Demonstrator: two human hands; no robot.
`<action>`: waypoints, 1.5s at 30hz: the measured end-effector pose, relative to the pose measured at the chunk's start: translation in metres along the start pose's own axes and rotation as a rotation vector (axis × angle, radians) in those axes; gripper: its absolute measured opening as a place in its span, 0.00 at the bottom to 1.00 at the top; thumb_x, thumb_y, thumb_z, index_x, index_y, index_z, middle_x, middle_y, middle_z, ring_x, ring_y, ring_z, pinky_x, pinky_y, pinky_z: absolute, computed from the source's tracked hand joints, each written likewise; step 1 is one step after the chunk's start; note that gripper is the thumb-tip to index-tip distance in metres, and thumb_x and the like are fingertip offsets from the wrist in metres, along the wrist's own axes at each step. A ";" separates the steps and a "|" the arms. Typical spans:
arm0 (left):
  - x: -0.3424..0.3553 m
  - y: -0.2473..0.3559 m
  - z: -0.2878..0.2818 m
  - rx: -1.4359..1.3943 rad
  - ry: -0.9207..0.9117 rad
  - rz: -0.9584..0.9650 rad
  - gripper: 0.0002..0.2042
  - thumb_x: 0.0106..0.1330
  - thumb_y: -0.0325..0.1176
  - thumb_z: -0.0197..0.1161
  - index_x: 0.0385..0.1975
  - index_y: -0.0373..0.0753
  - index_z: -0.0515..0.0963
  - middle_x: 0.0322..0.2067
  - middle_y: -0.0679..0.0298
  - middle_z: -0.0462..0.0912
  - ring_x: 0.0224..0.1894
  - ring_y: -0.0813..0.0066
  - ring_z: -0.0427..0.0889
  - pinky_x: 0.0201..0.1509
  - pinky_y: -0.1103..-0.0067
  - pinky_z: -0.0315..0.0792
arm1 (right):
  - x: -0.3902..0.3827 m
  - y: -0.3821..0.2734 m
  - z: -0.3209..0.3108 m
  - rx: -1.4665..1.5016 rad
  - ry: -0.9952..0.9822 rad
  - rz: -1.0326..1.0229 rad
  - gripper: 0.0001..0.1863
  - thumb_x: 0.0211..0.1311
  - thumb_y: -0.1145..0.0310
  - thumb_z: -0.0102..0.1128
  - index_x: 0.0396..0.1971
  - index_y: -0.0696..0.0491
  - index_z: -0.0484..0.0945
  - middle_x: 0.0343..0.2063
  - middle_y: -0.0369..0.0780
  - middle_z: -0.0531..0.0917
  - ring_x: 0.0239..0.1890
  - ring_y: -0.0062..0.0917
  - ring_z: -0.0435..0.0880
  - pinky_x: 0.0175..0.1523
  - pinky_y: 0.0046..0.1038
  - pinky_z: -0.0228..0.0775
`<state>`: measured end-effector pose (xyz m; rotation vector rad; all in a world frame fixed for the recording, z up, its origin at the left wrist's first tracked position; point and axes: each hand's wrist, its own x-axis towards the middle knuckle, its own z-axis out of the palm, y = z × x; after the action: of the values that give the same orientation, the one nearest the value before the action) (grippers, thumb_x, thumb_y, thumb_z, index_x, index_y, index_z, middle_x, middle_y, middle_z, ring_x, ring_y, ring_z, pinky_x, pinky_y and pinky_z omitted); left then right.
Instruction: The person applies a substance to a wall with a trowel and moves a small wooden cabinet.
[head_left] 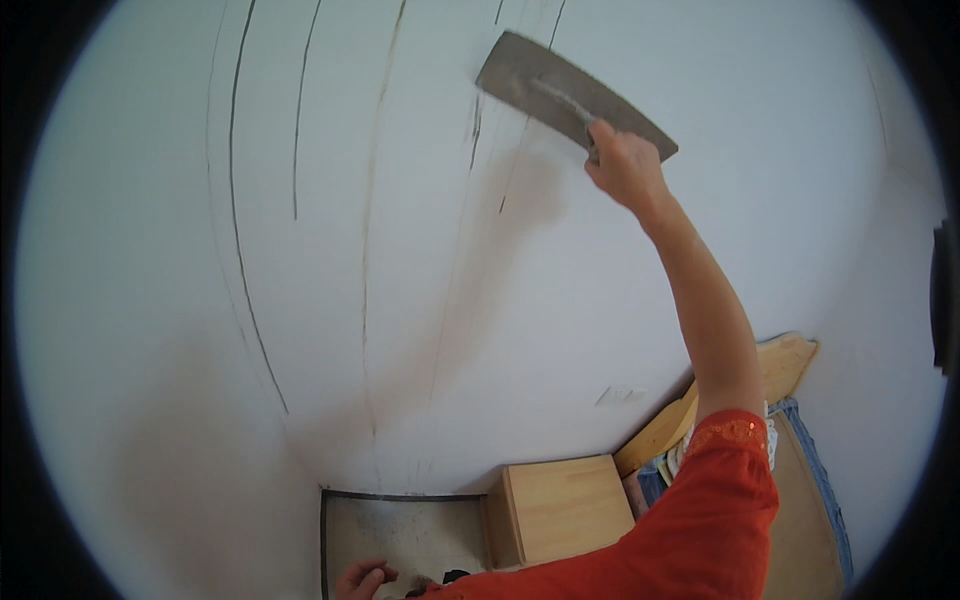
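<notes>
Orange-red cloth is worn on the right arm, the sleeve (690,510) being stretched across the lower right. Low at the near edge, the left hand (362,580) is seen only in part, its fingers loosely bent; whether anything is held in it cannot be told. Beside it, a small black thing (455,576) is partly covered by the sleeve.

The right hand (628,170) is raised at full reach and closed around the handle of a grey trowel (530,75) — the broad plate is tilted, its right end lower, in front of the upper part of a white wall (640,270). Whether the wall is touched by the plate cannot be told. Long dark lines (232,150) are seen on the wall, mostly left of the trowel.

Farther down, a box-like wooden cabinet (570,505) is set against the wall — its contents are hidden. Beside it, folded cloths (675,460) are partly screened by the sleeve, near a wooden headboard (790,362).
</notes>
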<state>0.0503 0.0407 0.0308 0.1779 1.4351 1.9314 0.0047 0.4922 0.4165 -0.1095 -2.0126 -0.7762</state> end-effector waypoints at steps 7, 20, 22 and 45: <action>0.001 0.001 -0.004 0.032 -0.021 0.022 0.14 0.58 0.35 0.57 0.41 0.35 0.73 0.32 0.60 0.78 0.38 0.71 0.76 0.44 0.76 0.70 | 0.004 -0.003 -0.005 0.004 -0.061 0.080 0.10 0.40 0.74 0.54 0.27 0.54 0.66 0.17 0.44 0.75 0.23 0.41 0.75 0.26 0.39 0.65; -0.009 0.010 -0.008 0.061 0.037 -0.060 0.14 0.58 0.34 0.56 0.41 0.34 0.73 0.32 0.59 0.78 0.37 0.71 0.76 0.44 0.77 0.69 | -0.070 -0.035 0.032 0.073 -0.074 -0.053 0.08 0.39 0.77 0.53 0.22 0.54 0.65 0.14 0.42 0.75 0.18 0.38 0.74 0.19 0.36 0.64; -0.008 0.011 -0.011 0.062 0.026 -0.066 0.13 0.59 0.35 0.56 0.41 0.34 0.73 0.32 0.60 0.78 0.37 0.72 0.76 0.44 0.77 0.69 | -0.054 -0.033 0.026 0.056 0.060 0.047 0.08 0.39 0.77 0.53 0.22 0.54 0.65 0.14 0.42 0.75 0.18 0.38 0.74 0.19 0.36 0.64; -0.005 0.003 -0.013 0.033 -0.015 -0.068 0.13 0.59 0.33 0.56 0.41 0.34 0.73 0.32 0.60 0.78 0.37 0.71 0.77 0.44 0.77 0.70 | -0.071 -0.024 0.028 0.037 0.023 -0.049 0.08 0.39 0.77 0.54 0.18 0.52 0.63 0.11 0.42 0.73 0.16 0.38 0.73 0.18 0.36 0.64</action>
<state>0.0459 0.0274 0.0303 0.1565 1.4457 1.8490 0.0135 0.5049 0.3380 -0.0298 -2.0134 -0.7673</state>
